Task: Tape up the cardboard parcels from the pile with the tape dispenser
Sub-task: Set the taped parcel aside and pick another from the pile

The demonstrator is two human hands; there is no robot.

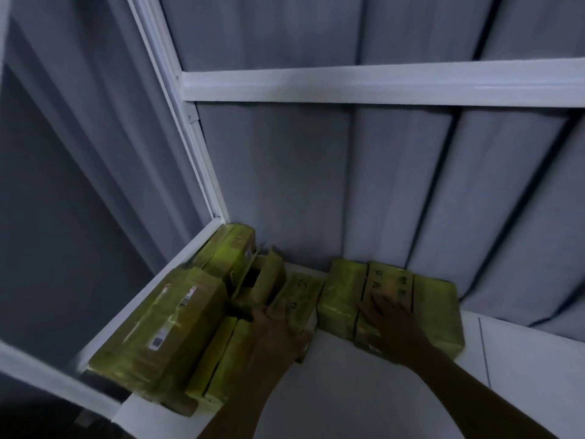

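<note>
Head view: glossy, boxy cardboard parcels

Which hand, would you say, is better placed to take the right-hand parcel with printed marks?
Right: the right hand lies spread on the marked parcel; the left hand is at the middle parcel.

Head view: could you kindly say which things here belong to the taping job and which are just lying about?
For the job: pile of parcels; middle parcel under the left hand; right-side parcels under the right hand. No tape dispenser shows.
Just there: grey curtain; white frame; white table.
</note>
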